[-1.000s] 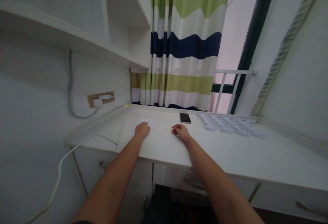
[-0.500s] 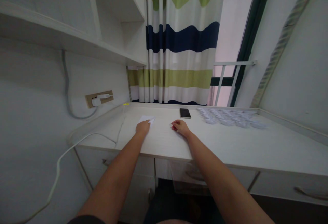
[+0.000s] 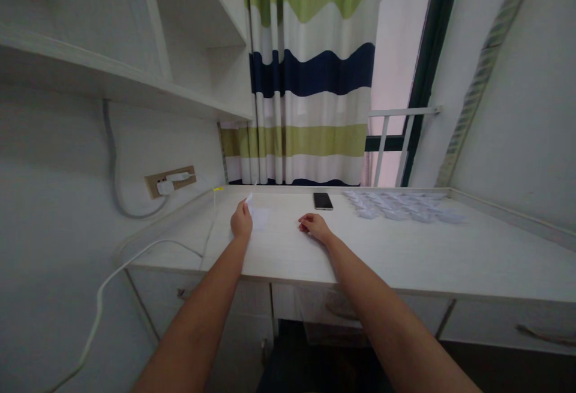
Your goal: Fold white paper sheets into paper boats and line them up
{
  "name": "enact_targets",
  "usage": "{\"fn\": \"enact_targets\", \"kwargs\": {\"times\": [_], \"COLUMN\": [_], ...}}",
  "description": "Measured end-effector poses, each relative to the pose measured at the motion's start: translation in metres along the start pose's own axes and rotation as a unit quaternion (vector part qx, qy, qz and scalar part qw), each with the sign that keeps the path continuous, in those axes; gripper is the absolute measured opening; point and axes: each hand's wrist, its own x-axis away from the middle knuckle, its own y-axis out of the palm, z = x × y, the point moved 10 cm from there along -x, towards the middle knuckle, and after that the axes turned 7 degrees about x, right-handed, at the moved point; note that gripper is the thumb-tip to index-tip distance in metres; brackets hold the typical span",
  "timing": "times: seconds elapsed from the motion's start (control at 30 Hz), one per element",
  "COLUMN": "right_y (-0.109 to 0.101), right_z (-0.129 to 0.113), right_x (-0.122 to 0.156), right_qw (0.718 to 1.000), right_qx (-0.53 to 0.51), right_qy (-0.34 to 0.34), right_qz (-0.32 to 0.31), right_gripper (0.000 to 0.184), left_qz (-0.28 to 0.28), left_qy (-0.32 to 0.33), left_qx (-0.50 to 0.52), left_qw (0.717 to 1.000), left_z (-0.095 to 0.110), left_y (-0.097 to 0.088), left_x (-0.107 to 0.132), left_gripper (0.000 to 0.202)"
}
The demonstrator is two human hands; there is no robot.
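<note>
My left hand (image 3: 241, 223) is closed on a small white sheet of paper (image 3: 258, 216) and holds it up off the white desk (image 3: 405, 255), one corner sticking above my fingers. My right hand (image 3: 314, 225) rests on the desk a little to the right, fingers curled with red nails, holding nothing that I can see. A dark phone (image 3: 323, 201) lies flat just beyond my right hand.
Several folded white paper pieces (image 3: 400, 206) are spread at the back right of the desk. A white cable (image 3: 135, 255) runs from a wall socket (image 3: 168, 181) across the desk's left edge. Shelves hang above left. A striped curtain (image 3: 306, 81) and a window rail stand behind.
My left hand has lifted the paper from flat on the desk and turned upright with it. My right hand has barely moved. The view has shifted slightly left.
</note>
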Motion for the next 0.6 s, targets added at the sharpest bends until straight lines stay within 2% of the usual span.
{"fn": "enact_targets", "kwargs": {"times": [0.07, 0.1, 0.2, 0.27, 0.33, 0.4, 0.47, 0.53, 0.6], "right_y": [-0.001, -0.001, -0.005, -0.01, -0.016, -0.025, -0.04, -0.054, -0.064], "right_z": [-0.001, -0.001, -0.003, -0.007, -0.008, -0.009, -0.004, 0.006, 0.012], "right_x": [0.0, 0.001, 0.003, 0.003, 0.002, -0.001, -0.003, -0.004, -0.006], "right_qw": [1.0, 1.0, 0.999, 0.994, 0.985, 0.978, 0.972, 0.969, 0.971], "right_qx": [0.0, -0.001, -0.041, -0.106, -0.167, -0.197, -0.195, -0.169, -0.123], "right_qy": [0.0, 0.005, 0.024, 0.024, 0.023, 0.005, -0.002, 0.013, 0.019], "right_qz": [0.003, 0.005, 0.012, 0.029, 0.047, 0.074, 0.129, 0.178, 0.203], "right_gripper": [0.011, 0.01, 0.01, 0.019, 0.024, 0.02, 0.016, 0.015, 0.013], "left_qz": [0.007, -0.012, -0.108, -0.152, -0.182, -0.219, -0.252, -0.26, -0.248], "left_qy": [-0.034, -0.071, -0.193, -0.23, -0.258, -0.268, -0.268, -0.276, -0.274], "left_qx": [0.148, 0.229, 0.419, 0.482, 0.515, 0.517, 0.502, 0.48, 0.452], "left_qw": [0.988, 0.971, 0.881, 0.832, 0.797, 0.783, 0.782, 0.791, 0.812], "left_z": [-0.002, -0.006, -0.004, 0.01, 0.025, 0.041, 0.052, 0.053, 0.046], "left_y": [0.004, 0.014, 0.06, 0.088, 0.114, 0.139, 0.16, 0.171, 0.172], "left_x": [-0.002, -0.001, 0.011, 0.024, 0.038, 0.052, 0.063, 0.07, 0.07], "left_gripper": [0.032, 0.031, 0.028, 0.026, 0.027, 0.028, 0.03, 0.031, 0.034]}}
